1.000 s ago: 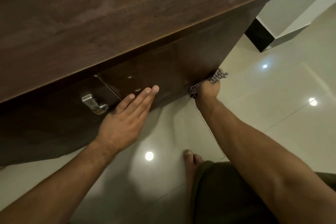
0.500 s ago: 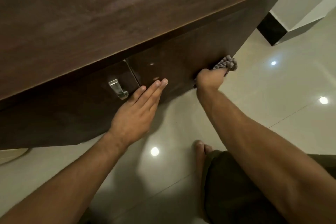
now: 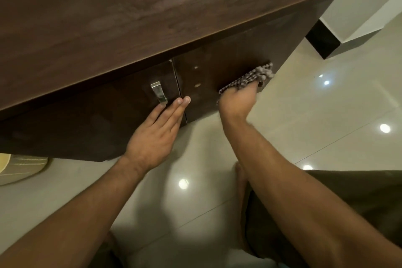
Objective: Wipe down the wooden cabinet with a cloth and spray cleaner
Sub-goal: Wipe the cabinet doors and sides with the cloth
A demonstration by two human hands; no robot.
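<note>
1. Cloth work is under way: your right hand [image 3: 238, 99] is closed around a bunched checked cloth [image 3: 250, 78] and presses it against the front of the right-hand door [image 3: 228, 65], toward that door's outer edge and lower half.

2. Your left hand [image 3: 155, 135] is empty, fingers straight and held together, palm flat on the cabinet front. Its fingertips [image 3: 182, 100] reach the seam between the two doors, just beside the metal handle [image 3: 158, 93] on the left-hand door [image 3: 91, 119]. It looks like a steadying hand, possibly keeping the doors shut against your wiping pressure.

3. Outward from the hands, the wooden cabinet [image 3: 152, 17] fills the upper view. Its top shows pale, cloudy streaks; you cannot tell from here whether those are dust, drying cleaner or worn finish.

4. No spray bottle is visible, so whether the front has been sprayed is unknown.

5. Judging progress: the right door is being wiped now. Nothing shows clearly whether the left door, the handle, the top or the side panel are done. The smeary top suggests it may need a pass.

6. Around you lies the glossy tiled floor [image 3: 326, 115], reflecting ceiling lights, with your bare foot [image 3: 240, 180] below your right forearm.
</note>
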